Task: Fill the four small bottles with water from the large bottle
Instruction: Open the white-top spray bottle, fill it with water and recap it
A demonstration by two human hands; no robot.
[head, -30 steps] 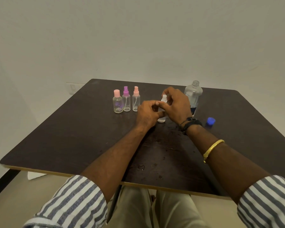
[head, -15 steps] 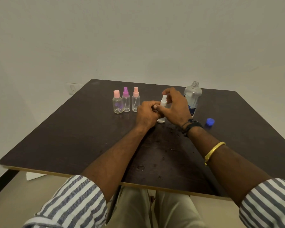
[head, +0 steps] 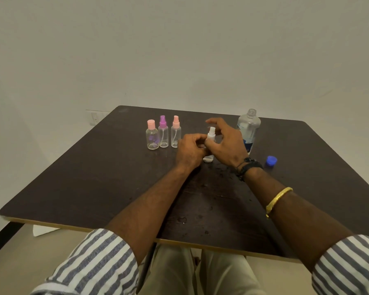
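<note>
The right hand [head: 226, 143] has spread its fingers off the small clear plastic bottle with a white spray top [head: 211, 133], which the left hand [head: 190, 147] still grips upright on the dark counter [head: 94, 177]; capping looks finished.

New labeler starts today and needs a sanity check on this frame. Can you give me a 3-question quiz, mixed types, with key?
1. True or false: the big bottle is capped.
2. What lies on the table to the right of the big bottle? A) blue cap B) funnel C) sponge
3. Fill in: ___ small bottles stand in a row to the left of the white-top bottle that the left hand grips.

Key: 1 false, its neck is open; 2 A; 3 three.
</note>
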